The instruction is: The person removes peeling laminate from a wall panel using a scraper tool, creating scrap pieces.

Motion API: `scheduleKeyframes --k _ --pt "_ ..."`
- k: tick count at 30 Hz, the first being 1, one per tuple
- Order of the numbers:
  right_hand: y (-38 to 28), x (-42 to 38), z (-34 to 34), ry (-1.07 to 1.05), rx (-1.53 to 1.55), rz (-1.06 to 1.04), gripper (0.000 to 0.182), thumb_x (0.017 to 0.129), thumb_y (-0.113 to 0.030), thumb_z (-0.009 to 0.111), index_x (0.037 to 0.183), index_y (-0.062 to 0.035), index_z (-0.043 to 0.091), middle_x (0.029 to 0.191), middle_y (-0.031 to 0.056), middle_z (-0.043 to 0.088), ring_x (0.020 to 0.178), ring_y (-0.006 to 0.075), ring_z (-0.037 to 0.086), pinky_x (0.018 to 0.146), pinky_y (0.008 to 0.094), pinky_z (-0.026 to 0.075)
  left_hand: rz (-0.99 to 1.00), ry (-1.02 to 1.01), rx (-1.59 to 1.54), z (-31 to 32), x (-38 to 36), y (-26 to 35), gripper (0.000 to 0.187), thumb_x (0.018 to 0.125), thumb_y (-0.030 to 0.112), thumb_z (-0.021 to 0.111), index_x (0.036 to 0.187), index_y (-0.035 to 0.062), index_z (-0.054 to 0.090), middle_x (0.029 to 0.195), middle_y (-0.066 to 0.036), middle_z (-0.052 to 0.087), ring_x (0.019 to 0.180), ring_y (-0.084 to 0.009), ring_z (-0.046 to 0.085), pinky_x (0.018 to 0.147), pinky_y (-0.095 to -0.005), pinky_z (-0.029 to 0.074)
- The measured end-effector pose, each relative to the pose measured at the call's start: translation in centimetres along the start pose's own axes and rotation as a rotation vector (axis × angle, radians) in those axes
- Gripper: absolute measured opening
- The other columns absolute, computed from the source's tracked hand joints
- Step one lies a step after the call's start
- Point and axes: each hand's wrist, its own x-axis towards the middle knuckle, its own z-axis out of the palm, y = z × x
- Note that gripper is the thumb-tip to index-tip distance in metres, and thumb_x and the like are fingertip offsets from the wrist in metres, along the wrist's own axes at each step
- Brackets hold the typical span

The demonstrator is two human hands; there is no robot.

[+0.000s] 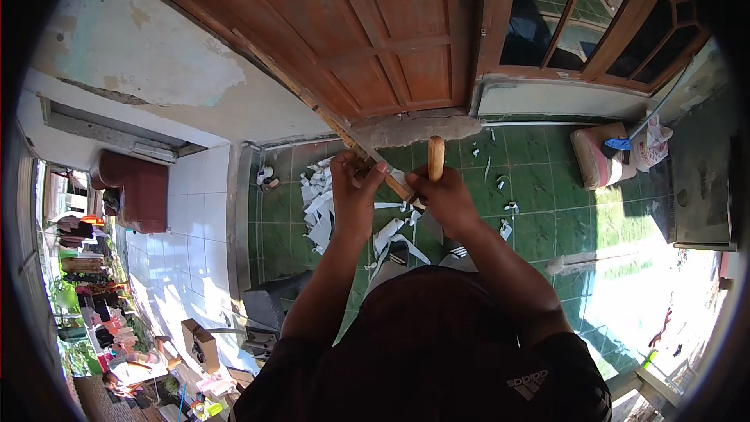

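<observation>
A long, thin wooden pole [332, 119] slants down from the wall by the door to the space between my hands. My left hand [355, 190] is closed round the pole near its lower part, with a pale strip beside the thumb. My right hand [447, 197] grips a tool by its light wooden handle [436, 158], whose end sticks up above the fist. The working end of that tool is hidden, so its kind cannot be made out. Below my hands, white curled strips [319, 199] lie heaped on the green floor around my feet.
A brown panelled door [359, 39] and a glazed wooden window frame [578, 16] stand ahead. At the right are a bundled sack [600, 158] and a white bag [652, 147]. A reddish-brown armchair [134, 190] stands at the left; a dark object [273, 301] lies nearer.
</observation>
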Motion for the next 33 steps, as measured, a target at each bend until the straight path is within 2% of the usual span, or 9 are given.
scheduleKeyframes --k 2,6,9,13,14,21,23,27,33 --pt "0.4 -0.5 0.6 -0.060 0.070 0.039 0.029 0.099 -0.025 0.073 0.107 0.0021 0.071 0.085 0.0040 0.068 0.073 0.0113 0.058 0.068 0.0299 0.046 -0.019 -0.018 -0.034 -1.3 -0.4 0.1 0.052 0.096 0.010 0.078 0.131 0.0058 0.040 0.119 -0.011 0.058 0.109 -0.0181 0.059 0.099 -0.0343 0.048" --pt "0.1 -2.1 2.4 -0.122 0.051 0.065 0.054 0.096 -0.043 0.079 0.122 0.0040 0.071 0.095 0.0093 0.074 0.087 0.0160 0.068 0.081 0.0326 0.054 -0.069 -0.065 -0.010 -3.6 -1.3 1.3 0.052 0.097 0.009 0.076 0.133 0.0054 0.038 0.128 -0.015 0.058 0.117 -0.0203 0.057 0.102 -0.0372 0.047" --pt "-0.2 -3.5 4.1 -0.128 -0.050 -0.003 0.049 0.098 -0.043 0.076 0.112 0.0046 0.077 0.092 0.0111 0.077 0.085 0.0174 0.072 0.081 0.0342 0.056 -0.046 -0.102 0.065 -5.2 -1.8 2.0 0.055 0.096 0.011 0.077 0.134 0.0056 0.038 0.129 -0.014 0.057 0.119 -0.0201 0.056 0.103 -0.0373 0.046" --pt "0.5 -4.0 5.9 -0.103 -0.083 0.119 0.037 0.095 -0.032 0.081 0.106 0.0026 0.078 0.090 0.0116 0.078 0.083 0.0165 0.073 0.078 0.0338 0.057 -0.079 -0.171 0.105 -7.7 -2.2 2.7 0.059 0.094 0.012 0.078 0.136 0.0061 0.037 0.131 -0.014 0.055 0.121 -0.0197 0.055 0.106 -0.0371 0.043" --pt "0.5 -4.2 6.6 -0.056 -0.050 0.111 0.029 0.094 -0.026 0.081 0.096 0.0025 0.078 0.084 0.0102 0.077 0.079 0.0134 0.071 0.075 0.0333 0.056 -0.096 -0.182 0.109 -8.1 -2.3 3.0 0.060 0.094 0.013 0.079 0.136 0.0062 0.037 0.132 -0.014 0.055 0.121 -0.0197 0.054 0.107 -0.0371 0.042" --pt "4.1 -4.3 8.6 0.013 0.107 0.145 0.027 0.095 -0.026 0.079 0.096 0.0018 0.077 0.084 0.0107 0.077 0.078 0.0157 0.071 0.077 0.0332 0.055 -0.127 -0.232 0.117 -10.8 -2.6 3.4 0.069 0.091 0.013 0.080 0.141 0.0061 0.032 0.137 -0.014 0.051 0.126 -0.0208 0.051 0.110 -0.0390 0.040" --pt "6.3 -3.7 8.6 0.054 0.178 0.208 0.027 0.095 -0.025 0.079 0.096 0.0018 0.077 0.085 0.0105 0.077 0.077 0.0153 0.070 0.077 0.0329 0.055 -0.136 -0.258 0.143 -11.7 -2.7 3.5 0.075 0.092 0.019 0.080 0.147 0.0044 0.032 0.141 -0.014 0.050 0.132 -0.0235 0.049 0.114 -0.0416 0.036" --pt "6.7 -3.2 8.2 0.111 0.091 0.225 0.027 0.096 -0.025 0.078 0.094 0.0023 0.077 0.082 0.0100 0.076 0.075 0.0156 0.068 0.076 0.0331 0.054 -0.140 -0.260 0.177 -12.4 -2.9 3.7 0.084 0.090 0.023 0.082 0.152 0.0029 0.029 0.144 -0.014 0.049 0.135 -0.0251 0.048 0.115 -0.0433 0.036" --pt "13.8 -1.0 4.8 0.288 -0.035 0.271 0.027 0.094 -0.021 0.078 0.096 0.0059 0.076 0.081 0.0082 0.073 0.076 0.0140 0.065 0.073 0.0331 0.052 -0.155 -0.274 0.261 -13.8 -3.1 4.1 0.090 0.088 0.028 0.081 0.155 0.0022 0.026 0.144 -0.013 0.048 0.135 -0.0251 0.047 0.114 -0.0442 0.037"
